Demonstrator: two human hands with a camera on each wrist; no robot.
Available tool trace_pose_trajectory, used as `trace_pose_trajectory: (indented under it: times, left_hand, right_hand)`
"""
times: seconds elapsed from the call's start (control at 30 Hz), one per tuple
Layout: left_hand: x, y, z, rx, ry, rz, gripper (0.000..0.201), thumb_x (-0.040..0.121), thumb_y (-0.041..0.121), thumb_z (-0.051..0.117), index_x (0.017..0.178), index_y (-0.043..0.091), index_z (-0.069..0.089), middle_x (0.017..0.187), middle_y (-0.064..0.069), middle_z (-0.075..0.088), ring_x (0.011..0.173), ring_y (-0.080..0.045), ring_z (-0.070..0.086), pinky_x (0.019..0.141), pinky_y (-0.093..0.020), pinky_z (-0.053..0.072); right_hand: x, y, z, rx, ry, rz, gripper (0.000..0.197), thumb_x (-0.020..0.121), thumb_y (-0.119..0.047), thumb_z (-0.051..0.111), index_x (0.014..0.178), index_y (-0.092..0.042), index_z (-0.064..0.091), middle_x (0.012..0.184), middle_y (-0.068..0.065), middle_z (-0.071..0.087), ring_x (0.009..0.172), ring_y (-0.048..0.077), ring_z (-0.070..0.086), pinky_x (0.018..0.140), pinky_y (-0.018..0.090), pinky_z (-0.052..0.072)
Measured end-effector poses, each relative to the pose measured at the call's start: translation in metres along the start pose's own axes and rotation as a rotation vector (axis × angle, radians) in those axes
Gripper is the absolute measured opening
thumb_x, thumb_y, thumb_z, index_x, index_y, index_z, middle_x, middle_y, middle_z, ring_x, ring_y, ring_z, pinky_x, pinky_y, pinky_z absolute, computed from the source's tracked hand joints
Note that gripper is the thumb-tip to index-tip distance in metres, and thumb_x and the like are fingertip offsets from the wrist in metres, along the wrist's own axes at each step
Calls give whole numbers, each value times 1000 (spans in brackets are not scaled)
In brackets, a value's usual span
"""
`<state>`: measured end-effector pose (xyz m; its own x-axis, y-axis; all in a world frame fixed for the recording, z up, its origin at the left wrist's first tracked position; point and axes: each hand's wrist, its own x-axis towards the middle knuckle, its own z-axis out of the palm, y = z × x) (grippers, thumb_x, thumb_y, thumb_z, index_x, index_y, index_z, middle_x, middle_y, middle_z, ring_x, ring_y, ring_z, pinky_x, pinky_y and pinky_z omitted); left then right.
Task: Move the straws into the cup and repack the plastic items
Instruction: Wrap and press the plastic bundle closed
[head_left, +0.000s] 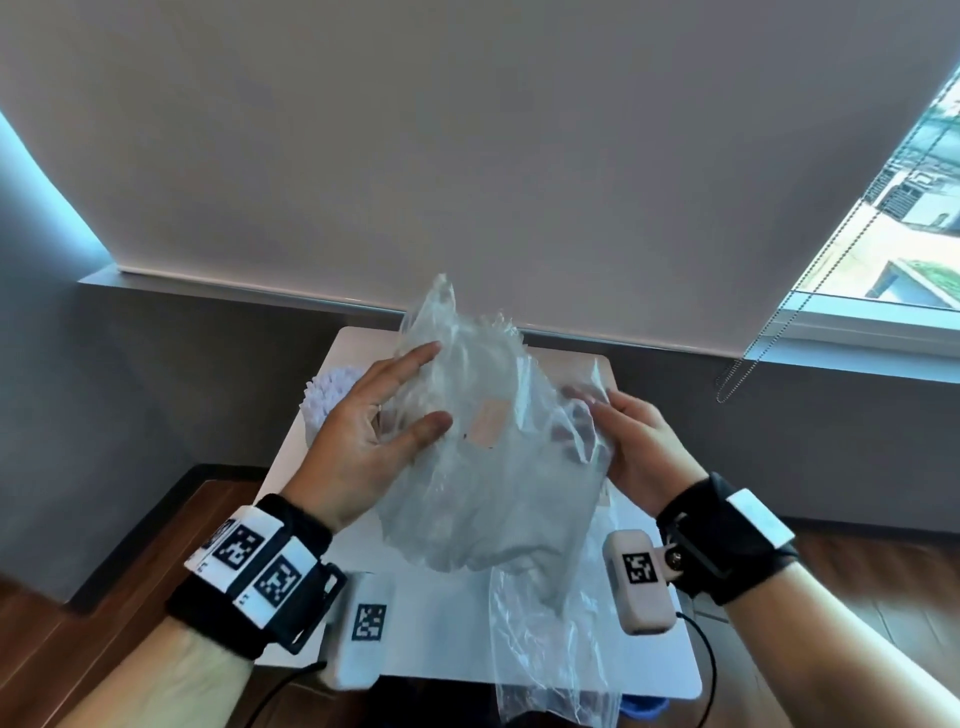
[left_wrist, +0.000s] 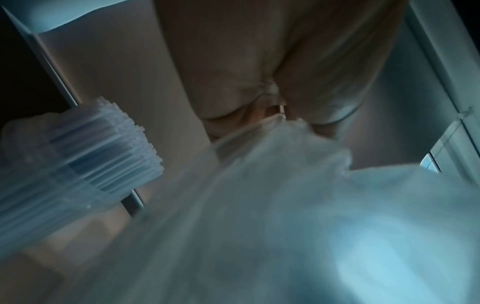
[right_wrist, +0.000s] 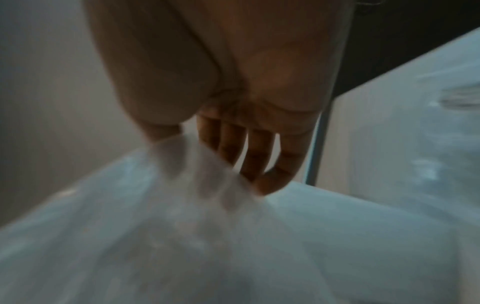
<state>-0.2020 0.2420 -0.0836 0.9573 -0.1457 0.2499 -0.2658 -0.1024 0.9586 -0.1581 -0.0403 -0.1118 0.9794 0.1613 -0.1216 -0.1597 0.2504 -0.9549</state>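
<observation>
Repacking is in hand: the plastic bag (head_left: 483, 447) is gripped above the counter (head_left: 447, 623) by both hands, left hand (head_left: 374, 431) and right hand (head_left: 634, 441); its mouth must be opened next

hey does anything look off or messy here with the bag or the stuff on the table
Nothing looks spilled or broken. The clear plastic bag is crumpled and held above the white table between the left hand and right hand, with a loose tail hanging low. The straws stand bundled together at the left.

Thin, glossy, crinkled clear plastic bag (head_left: 483, 467) between both hands; smooth matt white table (head_left: 519, 623) beneath; ribbed translucent plastic straws (left_wrist: 103, 148) beside left hand (head_left: 363, 441).
</observation>
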Motion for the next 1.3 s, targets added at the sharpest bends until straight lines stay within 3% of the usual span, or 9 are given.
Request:
trace_pose_trajectory:
  times: [0.17,0.33,0.5,0.7,0.83,0.93,1.07,1.2,1.3]
  left_hand:
    - [-3,2,-13,-160,110,-27,60,80,11,69,136,27,54,121,8,56,87,-9,67,68,-27,60]
    - [-1,-2,-12,-170,129,-37,64,80,25,74,138,37,50,123,18,54,106,-13,65,78,-32,59]
    - [0,-3,-24,-171,-9,-126,96,60,62,82,143,51,36,138,29,43,131,-7,48,99,-44,49]
    - [-4,6,-35,-173,-41,-127,106,59,-2,82,143,47,40,137,22,44,82,-22,59,55,-35,58]
    - [1,5,-33,203,-70,-130,115,64,0,87,151,40,23,137,22,35,107,4,53,81,-11,51]
    - [1,9,-11,578,1,-80,121,64,9,86,155,30,9,138,19,24,130,-1,30,110,-16,28]
    - [-2,17,36,561,-15,1,110,77,22,78,156,22,3,150,9,17,106,18,21,96,7,12]
    - [2,24,53,275,-7,38,90,81,45,63,155,31,13,147,9,27,130,19,24,111,-10,27]
    - [-2,30,42,50,17,36,78,94,14,62,146,54,20,143,8,40,116,-4,59,82,-27,57]
  right_hand:
    - [14,-27,-36,92,362,-164,40,88,-28,70,117,-2,67,94,13,62,76,23,62,77,38,47]
    - [-11,-18,-40,174,-14,135,75,78,-69,59,134,-19,59,122,13,62,116,38,57,98,70,39]
    - [-28,-3,-28,29,-41,29,60,73,-6,77,130,-15,59,102,13,64,85,31,66,61,40,59]
    - [-25,-27,-37,-194,92,-80,64,75,4,78,132,-4,50,86,21,61,62,25,60,60,32,48]
    - [-19,-27,-19,-443,283,-98,68,73,12,75,127,-24,54,82,15,60,49,19,57,39,24,43]
    - [-18,-23,2,-812,468,-190,72,66,-9,75,125,-40,49,102,7,65,61,23,65,51,33,56]
    - [-37,-23,52,-1074,273,-380,83,74,-23,72,146,-25,31,110,-2,54,79,11,60,69,10,45]
    - [-58,-16,86,-1026,-175,-391,85,69,-38,58,149,-32,29,129,-11,53,107,4,56,88,25,51]
    - [-53,-23,77,-726,-314,-304,60,72,-19,58,132,-28,54,126,-10,63,111,10,59,87,28,53]
